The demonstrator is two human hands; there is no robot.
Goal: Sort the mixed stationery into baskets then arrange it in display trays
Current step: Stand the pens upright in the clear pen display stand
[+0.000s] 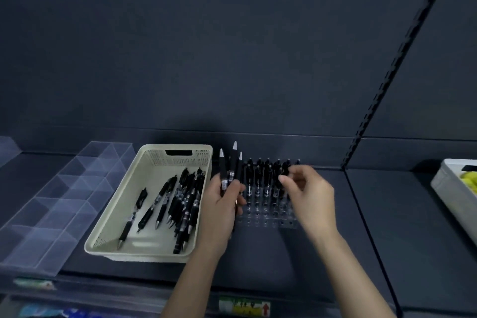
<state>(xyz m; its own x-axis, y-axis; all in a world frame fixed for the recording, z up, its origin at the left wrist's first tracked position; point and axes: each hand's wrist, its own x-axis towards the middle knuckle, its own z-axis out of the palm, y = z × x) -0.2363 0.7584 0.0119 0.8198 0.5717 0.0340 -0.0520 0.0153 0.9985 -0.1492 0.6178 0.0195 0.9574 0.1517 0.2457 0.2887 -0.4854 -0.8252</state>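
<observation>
A cream basket (121, 217) on the dark shelf holds several black pens (180, 204). To its right stands a clear display tray (268, 217) with rows of holes; several black pens (260, 175) stand upright in its far rows. My left hand (222, 212) grips a bunch of three black pens (231, 165), tips up, between basket and tray. My right hand (307, 196) hovers over the tray's right side with thumb and fingers loosely curled near the standing pens. Whether it pinches a pen is unclear.
A clear divided organiser (59, 201) lies at the left of the shelf. A pale basket (449, 188) with yellow items sits at the far right. A dark back panel rises behind, with a slotted upright (387, 77) at the right. Price labels (244, 307) line the shelf's front edge.
</observation>
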